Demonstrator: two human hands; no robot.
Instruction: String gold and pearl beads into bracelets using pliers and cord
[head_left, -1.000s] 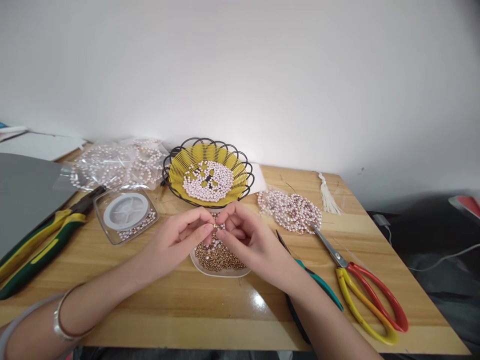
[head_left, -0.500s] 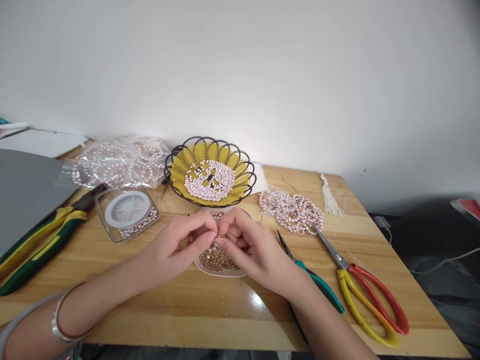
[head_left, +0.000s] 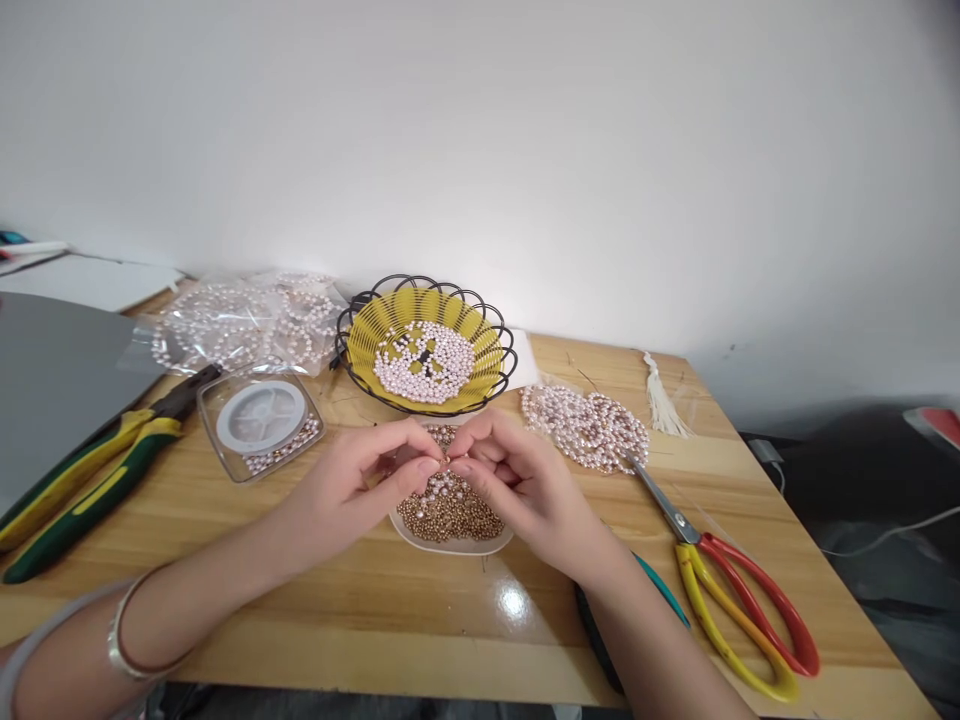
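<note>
Over a white dish (head_left: 454, 547) of gold and pearly beads (head_left: 450, 515), my left hand (head_left: 375, 475) and my right hand (head_left: 517, 490) meet almost tip to tip. Thumb and forefinger are pinched together on each. A tiny gold-coloured bead (head_left: 448, 461) shows between the fingertips; whether it sits on a thread or wire is too small to tell. The other fingers curl inward. Just behind the hands stands a yellow woven basket (head_left: 360, 340) with a black looped rim, holding loose pale pink beads (head_left: 427, 365).
Left are a clear box (head_left: 319, 425) with a white spool (head_left: 261, 416), bagged bead strands (head_left: 232, 320) and yellow-green pliers (head_left: 112, 480). On the right lie coiled bead strands (head_left: 589, 425), scissors (head_left: 739, 600), a cream tassel (head_left: 660, 400) and teal-handled pliers (head_left: 664, 590), partly under my right forearm.
My fingertips have shifted slightly right and a little apart, so more of the bead dish shows. My right hand now hides the teal pliers' jaws. The view has moved slightly.
</note>
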